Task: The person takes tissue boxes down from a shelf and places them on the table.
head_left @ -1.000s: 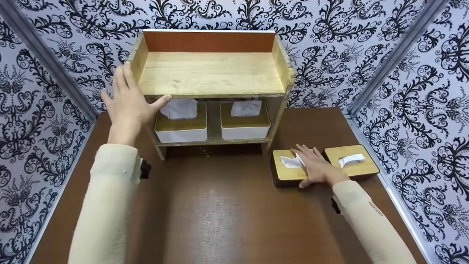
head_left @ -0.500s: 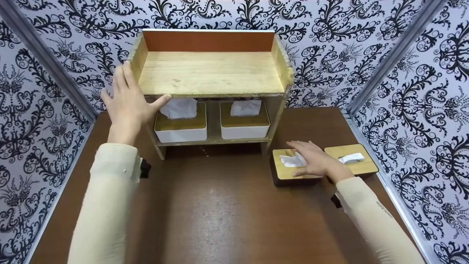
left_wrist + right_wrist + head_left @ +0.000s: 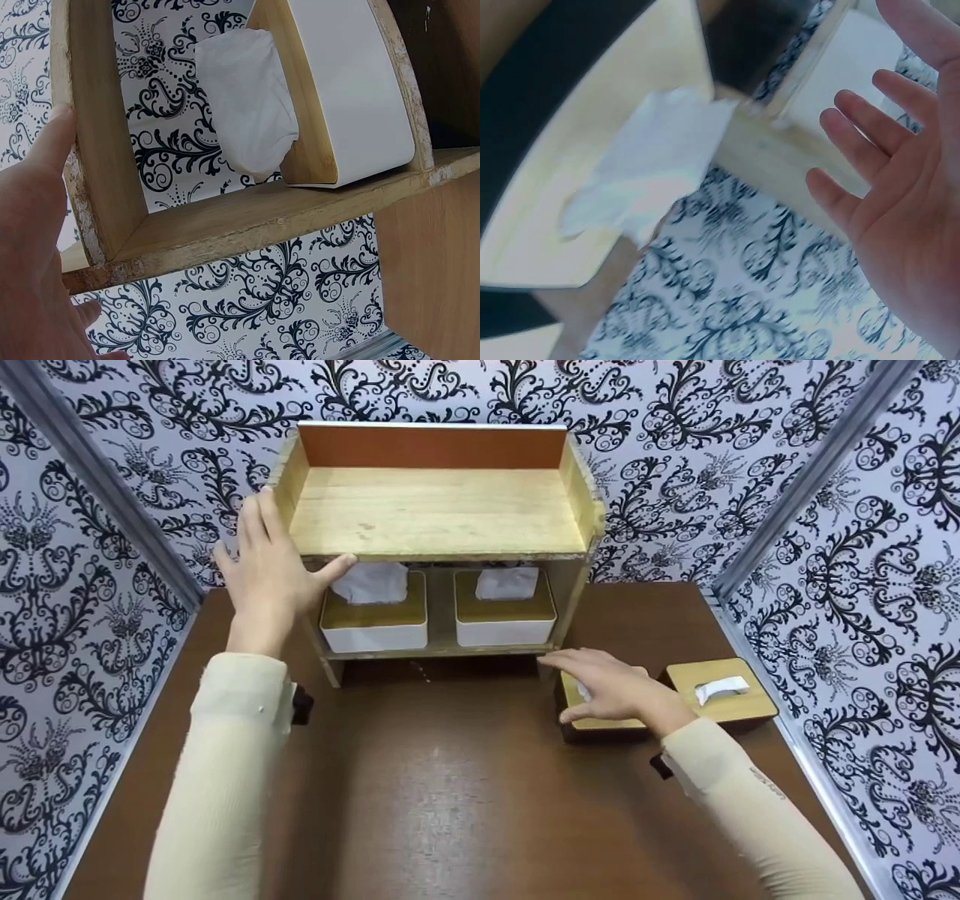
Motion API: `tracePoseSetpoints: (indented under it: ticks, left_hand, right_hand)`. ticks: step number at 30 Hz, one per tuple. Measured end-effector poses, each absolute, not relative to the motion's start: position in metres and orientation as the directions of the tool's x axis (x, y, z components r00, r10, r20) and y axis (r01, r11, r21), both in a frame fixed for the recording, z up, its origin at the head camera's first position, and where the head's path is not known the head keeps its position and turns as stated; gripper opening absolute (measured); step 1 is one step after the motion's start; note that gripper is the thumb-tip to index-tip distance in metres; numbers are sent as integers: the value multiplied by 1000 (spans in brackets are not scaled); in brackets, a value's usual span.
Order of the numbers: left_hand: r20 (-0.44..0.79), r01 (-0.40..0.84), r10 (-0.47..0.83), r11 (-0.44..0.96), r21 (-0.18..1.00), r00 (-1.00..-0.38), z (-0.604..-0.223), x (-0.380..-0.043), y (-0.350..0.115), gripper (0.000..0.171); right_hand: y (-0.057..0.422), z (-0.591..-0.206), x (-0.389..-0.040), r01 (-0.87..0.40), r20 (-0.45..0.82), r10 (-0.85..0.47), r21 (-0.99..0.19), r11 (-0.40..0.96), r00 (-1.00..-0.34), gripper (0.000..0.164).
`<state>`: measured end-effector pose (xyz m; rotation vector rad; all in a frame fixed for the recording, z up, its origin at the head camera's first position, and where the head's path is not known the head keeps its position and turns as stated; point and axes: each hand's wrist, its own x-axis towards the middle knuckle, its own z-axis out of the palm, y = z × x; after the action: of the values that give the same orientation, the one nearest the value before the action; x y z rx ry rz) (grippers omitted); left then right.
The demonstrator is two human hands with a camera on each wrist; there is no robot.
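Observation:
My left hand [image 3: 266,574] rests against the left side of a small wooden shelf [image 3: 435,510], fingers spread along the side panel and thumb at the top board's front edge. In the left wrist view, the thumb [image 3: 52,142] touches the board's worn edge. My right hand [image 3: 615,686] hovers with extended fingers over a dark tissue box [image 3: 607,735] with a light wood lid, partly hiding it. The right wrist view shows that palm bare, beside the box's white tissue [image 3: 652,165]. On the lower shelf stand two white tissue boxes, left [image 3: 379,637] and right [image 3: 506,631].
A second dark tissue box [image 3: 716,709] with a wood lid stands to the right, near the table's edge rail. The brown table [image 3: 435,795] stretches in front of the shelf. Walls with black scroll patterns [image 3: 862,607] enclose the back and sides.
My right hand has lifted off the nearer dark tissue box and shifted left over it, toward the shelf's right leg. The left hand and the boxes have stayed put.

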<state>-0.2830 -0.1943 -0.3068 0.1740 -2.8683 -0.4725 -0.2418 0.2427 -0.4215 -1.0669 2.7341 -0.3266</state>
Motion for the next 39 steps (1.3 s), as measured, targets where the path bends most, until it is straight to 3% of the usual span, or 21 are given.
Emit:
tracePoseSetpoints:
  ticks: [10,24,32,39]
  left_hand:
    - [224,-73,-154,941,331,-962,-307,-283,-194,132]
    - [216,-83,-156,947,311,-964,-308,-285,-194,133]
    - [214,-88,-161,945,315,-964,-308,-285,-194,133]
    - [212,-93,-161,950,299,-964,-308,-286,-194,133]
  right_hand:
    - [198,-407,-261,-716,-19,-732,-197,670,-681,93]
    - [147,-394,-303,-664,-60,-667,-60,745,-743,100]
    - [128,-389,-325,-601,-97,-604,-64,797,-791,102]
    - [112,-385,-343,-525,-165,-543,-140,839,-823,109]
